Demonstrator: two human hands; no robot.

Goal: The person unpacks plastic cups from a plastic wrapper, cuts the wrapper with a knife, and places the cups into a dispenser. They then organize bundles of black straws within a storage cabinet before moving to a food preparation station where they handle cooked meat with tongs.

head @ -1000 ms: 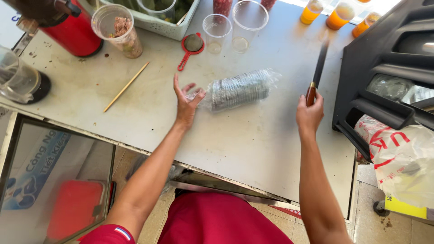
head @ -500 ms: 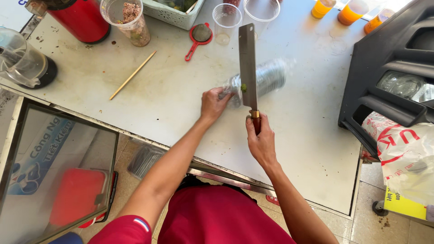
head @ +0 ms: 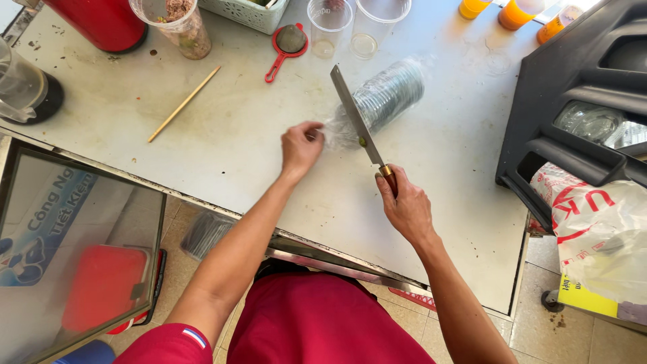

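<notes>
Tilting now, the cleaver (head: 355,118) in the clenched right hand (head: 404,205) is meeting the lid sleeve (head: 377,101), its end pinched by the left hand (head: 301,145), needing a careful slice.

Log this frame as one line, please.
left hand: pinching bag end of lid sleeve | right hand: holding cleaver, blade over sleeve | surface: metal table

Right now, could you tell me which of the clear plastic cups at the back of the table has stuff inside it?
The leftmost clear cup, beside the red container, holds brownish scraps; the other two cups look nearly empty.
</notes>
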